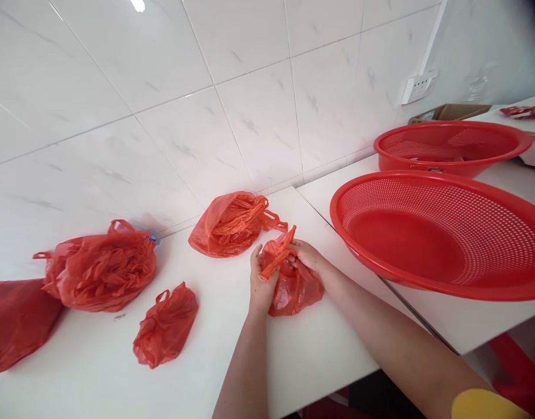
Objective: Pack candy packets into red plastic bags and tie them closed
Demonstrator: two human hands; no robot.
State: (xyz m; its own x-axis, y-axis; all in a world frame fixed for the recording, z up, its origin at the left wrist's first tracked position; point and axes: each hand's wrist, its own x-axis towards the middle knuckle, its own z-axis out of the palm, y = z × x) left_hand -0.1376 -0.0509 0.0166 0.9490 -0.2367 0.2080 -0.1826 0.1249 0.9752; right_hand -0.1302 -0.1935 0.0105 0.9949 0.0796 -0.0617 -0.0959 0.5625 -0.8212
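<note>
Between my hands is a red plastic bag [296,294], its lower part resting on the white table and its gathered top raised. My left hand [263,285] grips the bag's left side near the top, fingers curled around it. On the other side my right hand [306,256] has its fingers bent into the bag's upper folds. What lies inside the bag cannot be made out. Just behind it sits a bigger red bag [228,224] stuffed with crumpled plastic, its handles trailing toward my hands. A small red bag [167,326] lies to the left of my left arm.
A bulky red bag [102,267] and another red bag [14,326] lie at the left. Two red perforated baskets [407,250] stand at the right, the rear one holding some items. A tiled wall [250,128] with a socket [418,87] borders the white tables [224,297]. A cardboard box [450,112] is behind the baskets.
</note>
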